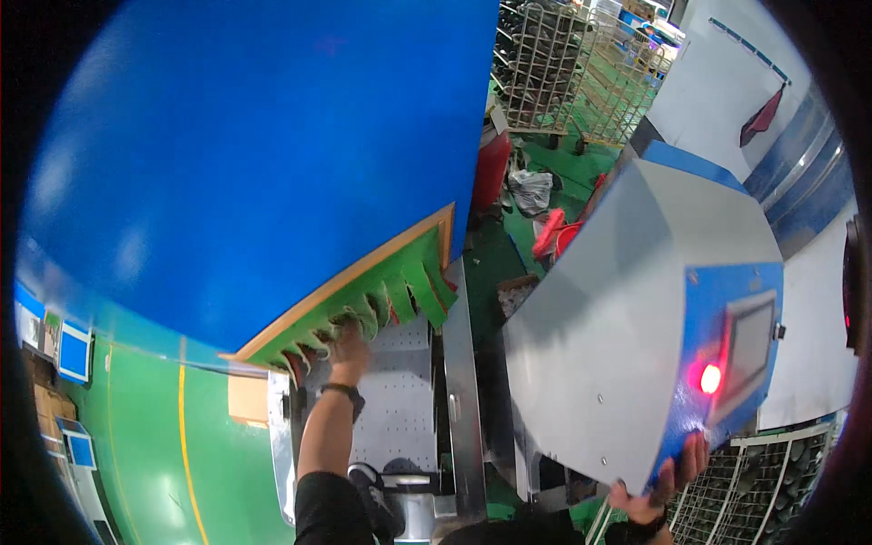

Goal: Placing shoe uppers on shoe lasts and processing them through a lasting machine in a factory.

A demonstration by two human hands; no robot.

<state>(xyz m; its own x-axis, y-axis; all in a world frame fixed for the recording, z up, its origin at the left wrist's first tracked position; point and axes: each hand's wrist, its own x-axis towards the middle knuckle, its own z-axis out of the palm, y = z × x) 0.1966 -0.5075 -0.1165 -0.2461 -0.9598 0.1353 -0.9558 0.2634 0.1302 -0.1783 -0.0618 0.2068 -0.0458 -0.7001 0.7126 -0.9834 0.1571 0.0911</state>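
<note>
My left hand (348, 347) reaches in at the green strip curtain (391, 289) that hangs from the opening of a large blue machine (300, 154). Its fingers are among the curled, frayed strips and mostly hidden, so what they hold cannot be made out. Beneath that arm lies a grey perforated plate (392, 400). My right hand (668, 481) grips the lower corner of a grey and blue control box (599, 309), thumb on one side and fingers on the panel side. A red light (709, 378) glows above those fingers, beside a framed screen (743, 354).
Wire carts (545, 68) with stacked dark items stand at the far back. A plastic bag (531, 191) and red containers (568, 238) sit on the green floor between machine and box. A rack (758, 486) stands lower right, and a cardboard box (247, 401) lies left.
</note>
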